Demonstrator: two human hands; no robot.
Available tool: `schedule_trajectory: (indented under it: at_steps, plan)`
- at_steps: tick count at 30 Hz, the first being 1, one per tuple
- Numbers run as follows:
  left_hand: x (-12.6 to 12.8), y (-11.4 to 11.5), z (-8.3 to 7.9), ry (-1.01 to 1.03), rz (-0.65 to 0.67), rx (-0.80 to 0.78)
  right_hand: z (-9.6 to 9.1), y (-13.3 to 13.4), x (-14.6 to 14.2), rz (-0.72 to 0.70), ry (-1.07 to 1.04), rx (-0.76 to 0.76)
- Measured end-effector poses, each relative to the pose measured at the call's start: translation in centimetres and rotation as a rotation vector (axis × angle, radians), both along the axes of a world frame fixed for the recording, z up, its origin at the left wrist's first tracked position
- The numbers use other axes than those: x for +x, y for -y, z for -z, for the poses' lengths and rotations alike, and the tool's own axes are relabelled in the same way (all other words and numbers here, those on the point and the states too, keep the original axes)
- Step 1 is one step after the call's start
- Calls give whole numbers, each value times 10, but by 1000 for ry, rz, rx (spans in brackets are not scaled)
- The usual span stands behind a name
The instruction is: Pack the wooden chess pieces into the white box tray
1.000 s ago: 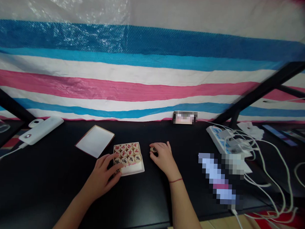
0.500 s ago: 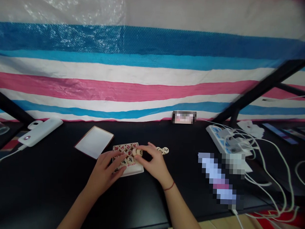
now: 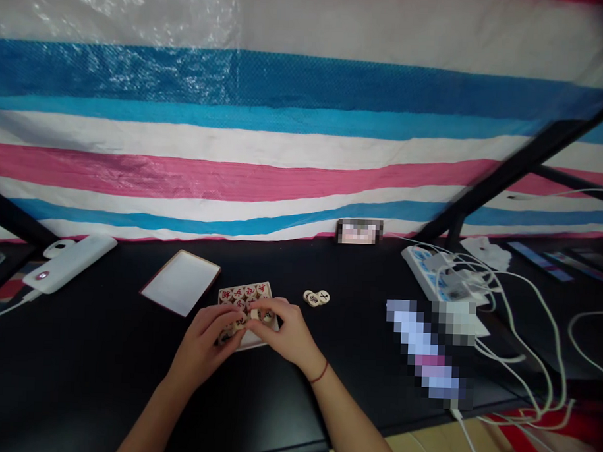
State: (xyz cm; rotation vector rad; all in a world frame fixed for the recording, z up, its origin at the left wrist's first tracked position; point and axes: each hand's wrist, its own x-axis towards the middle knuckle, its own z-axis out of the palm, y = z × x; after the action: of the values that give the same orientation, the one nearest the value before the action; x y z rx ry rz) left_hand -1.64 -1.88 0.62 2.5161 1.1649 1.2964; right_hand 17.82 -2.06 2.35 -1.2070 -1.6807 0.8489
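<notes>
A shallow white box point(image 3: 252, 341) holds rows of round xiangqi pieces point(image 3: 238, 292), red-lettered ones at the far side and black-lettered ones nearer. My right hand point(image 3: 292, 331) reaches over its right side, pinching a pale xiangqi piece point(image 3: 255, 314) edge-on between thumb and fingers. From the left, my left hand point(image 3: 206, 331) closes its thumb and fingers on a black-lettered piece point(image 3: 239, 321) over the box. The fingertips of both hands almost meet, hiding part of the rows. To the right, several loose pieces point(image 3: 316, 298) lie overlapping on the black table.
The box lid point(image 3: 181, 282) lies white inside up, left of the box. A white power bank-like device point(image 3: 72, 264) with a cable is at far left. On the right are a power strip point(image 3: 423, 273), tangled white cables point(image 3: 539, 340) and a blurred-out phone-like object point(image 3: 423, 352).
My right hand has moved left and nearer with its piece, meeting my left hand. My left fingers have drawn in around a piece. The loose pieces at right are now uncovered.
</notes>
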Motion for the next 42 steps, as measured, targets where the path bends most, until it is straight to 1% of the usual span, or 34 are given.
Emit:
schedule_trajectory:
  at_steps: [4,7,13,17,19,23,26,35,42]
  plan:
    - [-6,1,3,84,-28,-89,4,-3,5,50,-14,-5]
    - [-9,1,5,112,-44,-137,7,-4,6,50,-50,0]
    - [-8,-1,8,79,-89,-122,6,-5,7,67,-80,9]
    - [-9,-1,6,104,-76,-170,4,-6,8,92,-85,12]
    - [-10,-1,7,110,-91,-181,5,-6,8,100,-80,18]
    - [-11,-2,11,110,-132,-134,7,-6,8,103,-65,12]
    - [-10,-3,12,114,-123,-127,7,-7,8,105,-61,8]
    - [-10,-2,9,122,-118,-235,7,-7,8,86,-56,-19]
    - [-10,-2,9,123,-132,-236,8,-7,8,81,-6,15]
